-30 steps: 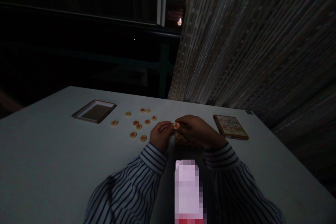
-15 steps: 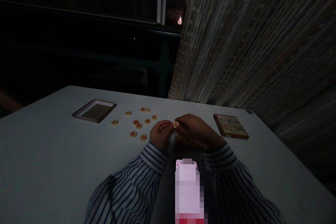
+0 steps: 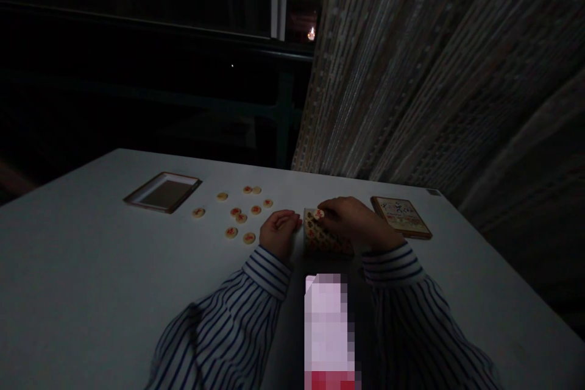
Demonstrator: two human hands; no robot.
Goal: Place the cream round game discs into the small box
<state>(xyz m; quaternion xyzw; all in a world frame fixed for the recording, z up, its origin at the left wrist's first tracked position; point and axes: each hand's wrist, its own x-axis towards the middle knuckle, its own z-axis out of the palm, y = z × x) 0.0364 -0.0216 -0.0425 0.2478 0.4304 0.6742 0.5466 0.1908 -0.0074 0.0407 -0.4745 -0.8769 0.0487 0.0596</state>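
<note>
My right hand (image 3: 354, 221) pinches a round cream game piece (image 3: 319, 214) with a red mark, holding it over a small box (image 3: 320, 236) filled with like pieces. My left hand (image 3: 277, 233) rests loosely curled on the white table (image 3: 91, 268), just left of the box, and I see nothing in it. Several more cream pieces (image 3: 241, 218) with red marks lie scattered on the table left of my left hand.
An empty shallow tray-like lid (image 3: 162, 192) lies at the far left. A flat decorated box part (image 3: 401, 217) lies right of my right hand. A patterned curtain (image 3: 434, 73) hangs behind the table's right side. The room is dim.
My right hand has carried the piece a little to the right, away from my left hand and over the box. My left hand has let go and stays where it was.
</note>
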